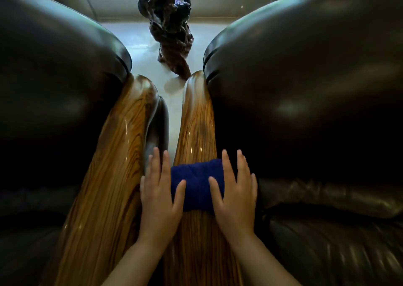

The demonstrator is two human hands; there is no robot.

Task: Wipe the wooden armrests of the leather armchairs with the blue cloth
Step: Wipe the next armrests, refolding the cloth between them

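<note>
A folded blue cloth [197,183] lies across the glossy wooden armrest [196,124] of the right leather armchair [305,89]. My left hand [160,196] rests flat at the cloth's left edge, fingers spread, its thumb on the cloth. At the cloth's right edge my right hand [234,196] lies flat too, thumb on the cloth. Neither hand grips the cloth. Just to the left runs the wooden armrest [117,154] of the left leather armchair [54,78], separated by a narrow gap.
A dark carved wooden sculpture [170,28] stands on the pale floor [141,43] beyond the two armrests. A window sill and pale wall run along the far edge. Dark leather seat cushions flank both sides.
</note>
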